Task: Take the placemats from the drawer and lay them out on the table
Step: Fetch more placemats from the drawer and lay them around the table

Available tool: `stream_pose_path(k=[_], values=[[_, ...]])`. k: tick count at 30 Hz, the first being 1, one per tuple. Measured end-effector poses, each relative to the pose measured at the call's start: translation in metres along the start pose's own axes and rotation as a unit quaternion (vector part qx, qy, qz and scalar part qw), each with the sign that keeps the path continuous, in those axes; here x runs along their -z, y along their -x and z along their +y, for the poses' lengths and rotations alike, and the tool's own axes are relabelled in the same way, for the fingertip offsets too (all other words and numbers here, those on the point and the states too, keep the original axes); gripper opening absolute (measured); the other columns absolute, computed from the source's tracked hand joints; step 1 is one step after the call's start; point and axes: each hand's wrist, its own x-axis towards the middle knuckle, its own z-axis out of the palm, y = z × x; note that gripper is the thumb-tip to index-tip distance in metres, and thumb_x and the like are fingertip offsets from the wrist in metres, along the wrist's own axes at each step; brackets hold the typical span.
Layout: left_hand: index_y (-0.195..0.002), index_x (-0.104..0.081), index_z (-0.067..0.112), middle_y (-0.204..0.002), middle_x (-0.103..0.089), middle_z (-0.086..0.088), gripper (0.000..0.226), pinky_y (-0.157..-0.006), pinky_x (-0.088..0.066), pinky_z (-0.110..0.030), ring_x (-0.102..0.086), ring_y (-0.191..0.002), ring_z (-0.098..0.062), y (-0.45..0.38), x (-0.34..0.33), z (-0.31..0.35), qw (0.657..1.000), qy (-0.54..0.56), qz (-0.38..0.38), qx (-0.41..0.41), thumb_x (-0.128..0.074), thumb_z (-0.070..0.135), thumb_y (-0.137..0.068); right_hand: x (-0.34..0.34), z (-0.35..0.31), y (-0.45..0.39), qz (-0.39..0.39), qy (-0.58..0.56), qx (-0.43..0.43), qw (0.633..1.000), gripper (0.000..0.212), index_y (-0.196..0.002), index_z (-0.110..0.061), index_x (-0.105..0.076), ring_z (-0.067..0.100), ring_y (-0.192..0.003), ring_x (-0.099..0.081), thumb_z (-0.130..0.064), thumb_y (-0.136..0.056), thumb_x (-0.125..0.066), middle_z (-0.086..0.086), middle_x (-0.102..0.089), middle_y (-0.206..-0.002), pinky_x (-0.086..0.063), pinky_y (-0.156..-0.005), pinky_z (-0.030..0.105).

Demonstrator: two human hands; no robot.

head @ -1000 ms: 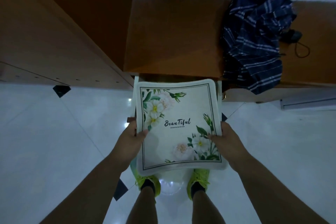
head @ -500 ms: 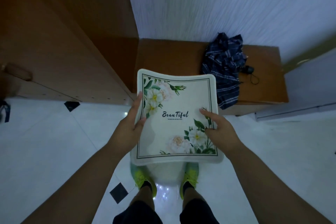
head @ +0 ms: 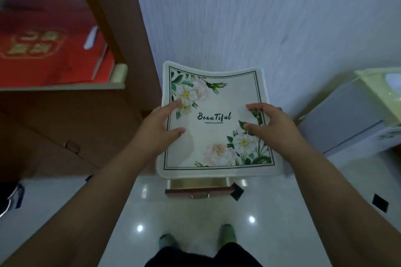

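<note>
The fingers (head: 173, 105) of the left hand (head: 158, 128) lie curled over the left edge of a square white placemat (head: 213, 128) with printed white flowers, green leaves, a thin dark border line and the word "BeauTiful" in the middle; the thumb presses on the top face, so this hand grips the mat at its left side. The fingers (head: 257, 107) of the right hand (head: 271, 130) are bent like a claw on the right part of the mat, with the tips and the thumb touching the printed face near the lower flowers; this hand holds the mat too, but I cannot tell how far the fingers go round the edge. The placemat is held in the air between both hands, in front of the person, nearly flat, and its far edge bends a little downward in the middle. It may be more than one mat in a stack; this is not clear. Just below the mat an open brown wooden drawer (head: 198, 189) with a metal handle stands out over the glossy white tiled floor (head: 195, 219). On the left there is a brown wooden cabinet (head: 121, 28), and a blurred red box (head: 50, 50) with gold signs lies on its shelf. Behind the mat is a pale wall (head: 260, 17). On the right stands a grey box-shaped appliance (head: 347, 119). At the bottom two green shoes (head: 226, 233) are seen.
</note>
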Motion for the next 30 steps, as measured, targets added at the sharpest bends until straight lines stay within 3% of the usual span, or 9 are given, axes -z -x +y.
stream_pose_path(k=[4, 8, 11, 15, 19, 21, 25, 30], values=[[-0.148, -0.045, 0.037, -0.129, -0.048, 0.010, 0.074, -0.099, -0.037, -0.016, -0.047, -0.116, -0.002, 0.007, 0.035, 0.030, 0.999, -0.002, 0.038, -0.025, -0.080, 0.020, -0.085, 0.020, -0.035, 0.000, 0.018, 0.030, 0.047, 0.998, 0.056, -0.132, -0.034, -0.061, 0.003, -0.097, -0.059, -0.026, -0.081, -0.083, -0.011, -0.062, -0.118, -0.040, -0.074, -0.001], [-0.148, -0.046, 0.039, -0.131, -0.048, 0.011, 0.073, -0.099, -0.038, -0.017, -0.047, -0.118, -0.003, 0.023, 0.061, 0.051, 0.997, -0.009, 0.078, -0.021, -0.079, 0.019, -0.086, 0.026, -0.052, -0.001, 0.014, 0.035, 0.089, 0.995, 0.060, -0.136, -0.037, -0.059, 0.010, -0.112, -0.058, -0.031, -0.081, -0.082, -0.009, -0.059, -0.129, -0.048, -0.098, 0.026], [-0.148, -0.046, 0.039, -0.135, -0.048, 0.008, 0.072, -0.102, -0.038, -0.019, -0.046, -0.122, -0.006, 0.040, 0.069, 0.066, 0.993, -0.009, 0.114, -0.014, -0.078, 0.019, -0.086, 0.031, -0.061, -0.004, -0.001, 0.025, 0.124, 0.992, 0.061, -0.135, -0.038, -0.058, 0.015, -0.119, -0.058, -0.033, -0.080, -0.083, -0.006, -0.059, -0.134, -0.050, -0.105, 0.040], [-0.148, -0.044, 0.040, -0.130, -0.045, 0.012, 0.072, -0.085, -0.027, 0.007, -0.042, -0.115, 0.000, 0.070, 0.070, 0.084, 0.984, -0.032, 0.176, 0.008, -0.077, 0.021, -0.087, 0.040, -0.080, -0.005, -0.028, 0.023, 0.178, 0.983, 0.060, -0.135, -0.039, -0.058, 0.013, -0.123, -0.054, -0.033, -0.080, -0.082, -0.008, -0.056, -0.134, -0.044, -0.109, 0.035], [-0.147, -0.045, 0.043, -0.130, -0.045, 0.016, 0.072, -0.080, -0.025, 0.012, -0.041, -0.111, 0.005, 0.111, 0.067, 0.099, 0.963, -0.022, 0.262, 0.059, -0.077, 0.021, -0.087, 0.043, -0.105, -0.005, -0.080, 0.027, 0.241, 0.967, 0.059, -0.134, -0.040, -0.059, 0.010, -0.118, -0.054, -0.032, -0.081, -0.082, -0.010, -0.056, -0.131, -0.043, -0.104, 0.028], [-0.146, -0.045, 0.045, -0.131, -0.044, 0.018, 0.071, -0.082, -0.027, 0.009, -0.042, -0.113, 0.004, 0.140, 0.066, 0.103, 0.947, -0.011, 0.305, 0.097, -0.077, 0.022, -0.087, 0.035, -0.122, 0.000, -0.117, 0.034, 0.275, 0.954, 0.059, -0.134, -0.038, -0.059, 0.009, -0.116, -0.055, -0.030, -0.081, -0.082, -0.008, -0.057, -0.130, -0.042, -0.103, 0.026], [-0.145, -0.047, 0.044, -0.135, -0.046, 0.015, 0.070, -0.101, -0.038, -0.016, -0.045, -0.119, -0.001, 0.218, 0.073, 0.103, 0.907, 0.012, 0.383, 0.176, -0.078, 0.022, -0.087, -0.009, -0.161, 0.029, -0.193, 0.058, 0.355, 0.913, 0.060, -0.136, -0.034, -0.059, 0.011, -0.114, -0.056, -0.027, -0.081, -0.082, -0.008, -0.057, -0.127, -0.044, -0.106, 0.033], [-0.145, -0.045, 0.048, -0.137, -0.042, 0.017, 0.068, -0.103, -0.046, -0.030, -0.048, -0.121, -0.007, 0.338, 0.085, 0.095, 0.849, 0.014, 0.452, 0.273, -0.076, 0.025, -0.088, -0.084, -0.204, 0.102, -0.299, 0.055, 0.417, 0.856, 0.060, -0.135, -0.036, -0.059, 0.012, -0.116, -0.058, -0.026, -0.081, -0.082, -0.007, -0.059, -0.130, -0.048, -0.105, 0.039]])
